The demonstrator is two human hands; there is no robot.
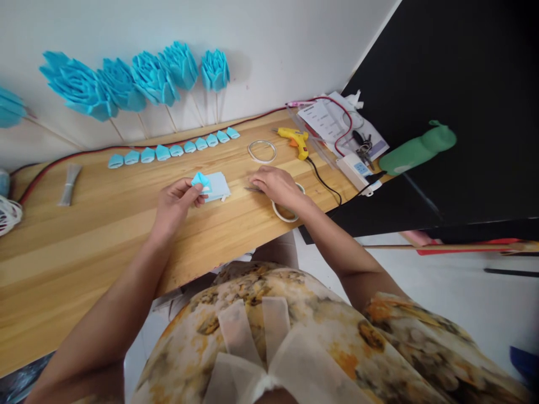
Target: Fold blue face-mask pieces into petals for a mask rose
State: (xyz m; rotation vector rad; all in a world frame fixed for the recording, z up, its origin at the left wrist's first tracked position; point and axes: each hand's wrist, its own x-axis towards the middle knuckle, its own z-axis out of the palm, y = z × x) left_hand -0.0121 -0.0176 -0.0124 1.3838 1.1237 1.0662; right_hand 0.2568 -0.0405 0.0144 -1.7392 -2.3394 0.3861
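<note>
My left hand (179, 196) pinches a folded light-blue petal piece (201, 180) between thumb and fingers. It is just over the left edge of a stack of pale blue sheets (218, 187) on the table. To the right, the fingers of my right hand (272, 182) are closed over what looks like a small pair of scissors (253, 189), whose dark pointed end sticks out to the left; the rest is hidden. Under my right wrist lies a roll of tape (285, 217), partly covered. Behind the hands runs a row of several folded blue petals (162, 152).
Several blue flowers on sticks (154, 78) lean against the wall. A yellow glue gun (297, 140), a ring of tape (261, 151), papers (324, 120), a power strip (357, 171) and a green bottle (416, 148) are at the right. Clear strips (69, 185) lie left.
</note>
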